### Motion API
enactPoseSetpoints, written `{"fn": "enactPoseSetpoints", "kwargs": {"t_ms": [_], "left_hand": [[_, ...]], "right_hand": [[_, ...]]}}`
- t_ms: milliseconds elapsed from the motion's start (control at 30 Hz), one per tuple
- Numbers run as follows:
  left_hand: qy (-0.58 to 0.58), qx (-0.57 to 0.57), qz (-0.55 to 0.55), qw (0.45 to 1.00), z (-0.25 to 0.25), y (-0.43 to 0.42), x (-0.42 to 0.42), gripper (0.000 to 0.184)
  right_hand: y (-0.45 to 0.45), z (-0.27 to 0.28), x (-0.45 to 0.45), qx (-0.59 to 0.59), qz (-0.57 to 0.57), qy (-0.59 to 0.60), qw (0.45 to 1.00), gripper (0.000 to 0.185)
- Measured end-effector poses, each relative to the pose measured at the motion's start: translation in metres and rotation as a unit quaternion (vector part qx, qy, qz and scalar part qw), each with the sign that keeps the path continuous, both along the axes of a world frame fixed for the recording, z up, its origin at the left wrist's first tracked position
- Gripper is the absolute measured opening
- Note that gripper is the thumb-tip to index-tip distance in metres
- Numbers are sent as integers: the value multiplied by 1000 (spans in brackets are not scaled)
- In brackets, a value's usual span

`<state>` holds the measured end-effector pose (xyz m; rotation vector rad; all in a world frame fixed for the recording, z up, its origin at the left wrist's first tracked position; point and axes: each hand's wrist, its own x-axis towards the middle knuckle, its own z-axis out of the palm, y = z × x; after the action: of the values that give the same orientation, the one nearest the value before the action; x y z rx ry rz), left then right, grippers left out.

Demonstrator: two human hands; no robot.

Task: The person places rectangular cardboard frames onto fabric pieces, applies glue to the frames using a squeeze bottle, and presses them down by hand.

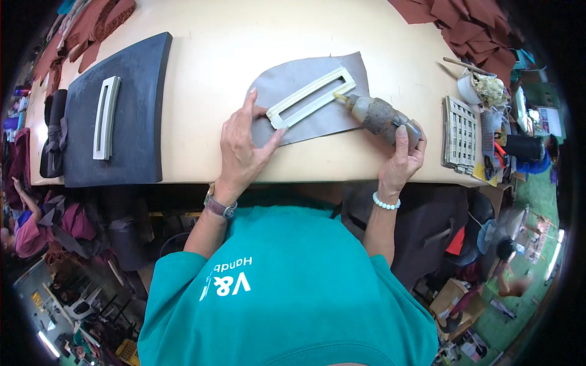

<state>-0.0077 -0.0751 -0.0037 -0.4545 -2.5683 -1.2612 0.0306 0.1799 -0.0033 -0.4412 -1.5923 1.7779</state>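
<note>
A grey leather-like piece lies on the table, and on it rests a pale rectangular frame with a long slot. My left hand holds the frame's lower left end between thumb and fingers. In my right hand is a stained squeeze bottle, tilted so that its yellowish nozzle tip is at the frame's right end. Whether anything flows from the tip cannot be made out.
At the left, a dark board carries another pale frame. Slatted pale pieces and a white tub stand at the right edge. Brown pieces are piled at the upper right. People are partly visible beyond both sides.
</note>
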Motion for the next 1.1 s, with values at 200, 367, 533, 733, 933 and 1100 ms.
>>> {"fn": "enactPoseSetpoints", "kwargs": {"t_ms": [200,367,533,733,933,1100], "left_hand": [[-9,47,-7,999,-3,-6,0,50],[-18,76,-15,997,-2,-6,1,49],[-33,129,-27,991,-10,-9,-3,50],[-41,102,-4,994,-8,-4,-1,50],[0,55,-1,999,-9,-5,-2,66],[-6,43,-3,999,-6,-5,-2,67]], "right_hand": [[-38,5,23,42,65,-40,996,40],[-64,4,34,1,121,-43,992,42],[-43,13,20,-261,239,-42,934,37],[7,32,-36,-282,341,76,894,42],[2,40,-107,-93,309,-19,946,57],[-7,41,-136,321,207,-139,914,69]]}}
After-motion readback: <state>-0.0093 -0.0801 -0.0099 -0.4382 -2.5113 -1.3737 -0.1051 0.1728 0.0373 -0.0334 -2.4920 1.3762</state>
